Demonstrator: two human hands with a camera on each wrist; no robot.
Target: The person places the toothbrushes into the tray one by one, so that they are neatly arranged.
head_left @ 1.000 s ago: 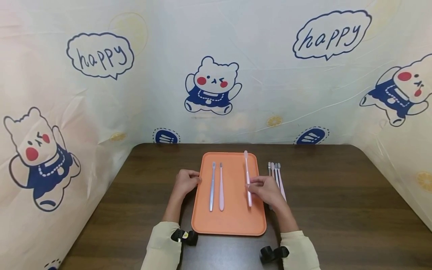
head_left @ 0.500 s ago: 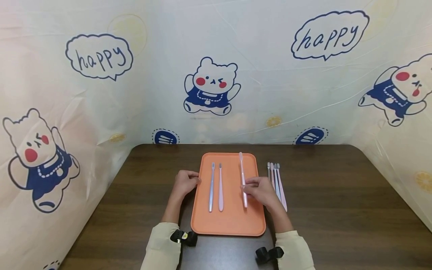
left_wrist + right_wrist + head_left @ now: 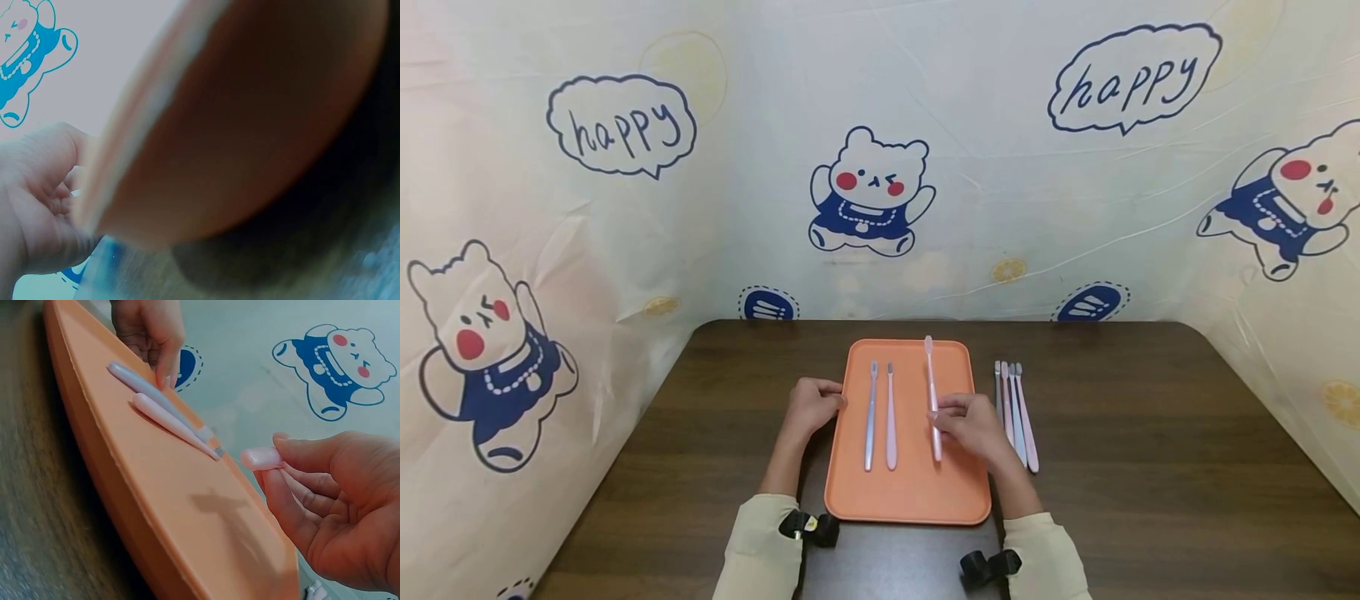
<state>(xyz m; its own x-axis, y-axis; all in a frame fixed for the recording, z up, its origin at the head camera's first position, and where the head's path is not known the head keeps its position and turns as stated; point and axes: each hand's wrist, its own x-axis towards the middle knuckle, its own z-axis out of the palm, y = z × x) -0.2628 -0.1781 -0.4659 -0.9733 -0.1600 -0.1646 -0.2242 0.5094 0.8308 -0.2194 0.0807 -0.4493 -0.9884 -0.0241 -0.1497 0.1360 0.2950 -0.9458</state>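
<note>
While the right hand [image 3: 972, 423] pinches a pink toothbrush [image 3: 930, 375] above the orange tray [image 3: 910, 502], fingers closed on its handle, the left hand [image 3: 814, 406] grips the rim; probably light, stiff, slick, mid-handle suits it!

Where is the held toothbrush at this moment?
In the head view, the toothbrush is in the right hand, above the tray, right of the two brushes lying there.
</note>
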